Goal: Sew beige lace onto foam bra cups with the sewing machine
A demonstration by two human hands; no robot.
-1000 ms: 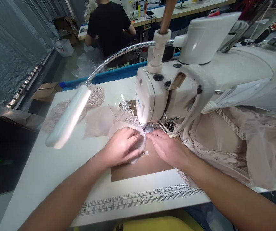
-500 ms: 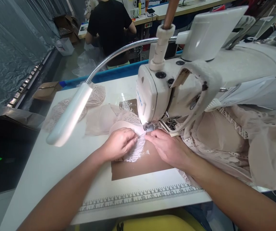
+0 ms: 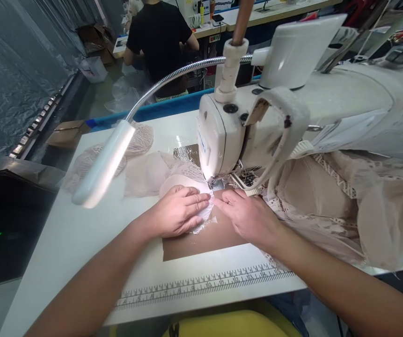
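Note:
A pale pink padded bra cup [image 3: 173, 183] with white lace [image 3: 206, 220] lies under the needle end of a white sewing machine [image 3: 218, 133]. My left hand [image 3: 178, 210] rests flat on the cup and lace, fingers stretched toward the presser foot [image 3: 217, 184]. Just right of the needle, my right hand [image 3: 248, 213] has thumb and index finger pressed together at the lace edge. Its other fingers are curled and partly hidden. Brown sheeting [image 3: 190, 247] covers the table beneath the work. The fabric directly under the foot is mostly hidden by my fingers.
A lamp [image 3: 103, 164] on a bendy metal neck hangs over the left side. More beige mesh cups [image 3: 148, 173] lie behind my left hand. Lace-trimmed bra pieces [image 3: 322, 192] are heaped at right. A printed ruler [image 3: 208, 285] runs along the front edge. Another person [image 3: 159, 42] sits ahead.
My left hand has gone from a pinch at the lace to lying flat with fingers extended, covering more of it. My right hand stays by the needle. The view has shifted slightly.

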